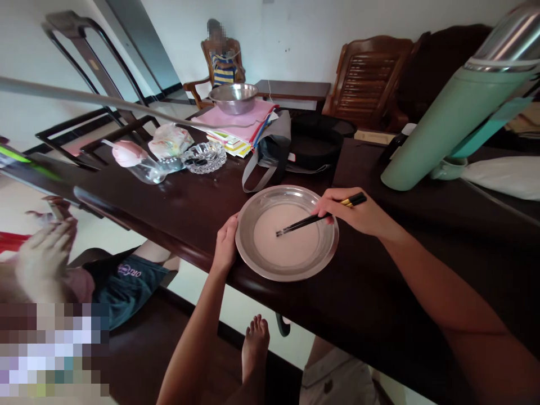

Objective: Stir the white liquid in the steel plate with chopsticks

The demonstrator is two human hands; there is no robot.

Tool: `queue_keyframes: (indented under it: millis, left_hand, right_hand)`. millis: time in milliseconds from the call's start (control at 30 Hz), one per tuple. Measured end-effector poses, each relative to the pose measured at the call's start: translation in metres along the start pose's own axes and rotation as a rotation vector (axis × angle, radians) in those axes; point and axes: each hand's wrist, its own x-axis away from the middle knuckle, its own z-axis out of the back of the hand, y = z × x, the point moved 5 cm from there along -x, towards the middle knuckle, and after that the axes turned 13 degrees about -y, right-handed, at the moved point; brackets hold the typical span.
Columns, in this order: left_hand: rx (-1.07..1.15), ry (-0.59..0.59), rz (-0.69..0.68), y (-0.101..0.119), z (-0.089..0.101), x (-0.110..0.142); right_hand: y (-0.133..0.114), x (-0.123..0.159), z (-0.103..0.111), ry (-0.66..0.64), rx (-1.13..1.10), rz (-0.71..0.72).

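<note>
A round metal plate (247,247) with a thin pale liquid in it sits near the front edge of a dark wooden table (400,281). My left hand (226,243) grips the plate's left rim, fingers curled on it. My right hand (358,212) is closed on a pair of black chopsticks (314,218) with gold ends; their tips touch the liquid near the plate's middle.
A green vacuum flask (455,109) lies tilted at the right. Behind the plate are a grey bag (274,146), a glass ashtray (205,156), a stack of books (240,126) with a steel bowl (234,97), and a plastic bottle (141,163). Another person sits at the left; a third sits far back.
</note>
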Motion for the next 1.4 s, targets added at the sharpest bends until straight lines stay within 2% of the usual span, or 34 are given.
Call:
queue_keyframes:
  millis: [167,300,367,467,633,800,967,1133,1300,1400]
  left_hand:
    - [-0.002,0.002,0.002,0.0008,0.0003,0.0001]
    - [-0.002,-0.003,0.006,-0.0002,0.0006,-0.0002]
    - [-0.004,0.004,0.004,-0.0002,0.0009,-0.0001]
    - [-0.011,0.003,0.005,0.0005,0.0007,0.0001]
    - [-0.019,-0.004,0.009,-0.0007,0.0007,-0.0004]
    - [0.001,0.004,0.000,-0.0028,0.0010,-0.0004]
    - [0.010,0.001,-0.010,-0.0012,0.0010,-0.0006]
    - [0.008,-0.004,-0.015,-0.0022,0.0015,-0.0003]
    - [-0.001,-0.009,-0.014,-0.0028,0.0015,-0.0002]
    - [-0.013,0.000,-0.009,-0.0017,0.0016,0.0000]
  right_hand:
    - [-0.0002,0.0014,0.0055,0.136,0.036,0.005]
    - [0.0001,0.0001,-0.0016,-0.001,0.001,-0.003]
    - [-0.0004,0.0000,-0.0008,0.012,0.011,0.008]
    - [-0.0010,0.0014,0.0055,0.105,0.027,0.006]
    - [-0.0018,-0.0004,-0.0029,-0.028,-0.025,0.006]
    - [-0.0013,0.0000,0.0034,0.115,0.023,0.017]
    - [-0.0023,0.0000,-0.0020,0.007,0.022,0.028]
    - [-0.0014,0.0018,0.0044,0.122,0.049,0.014]
    - [-0.0006,-0.0010,-0.0034,-0.011,-0.007,0.015]
    - [-0.0009,-0.0004,0.0018,0.089,0.020,0.028]
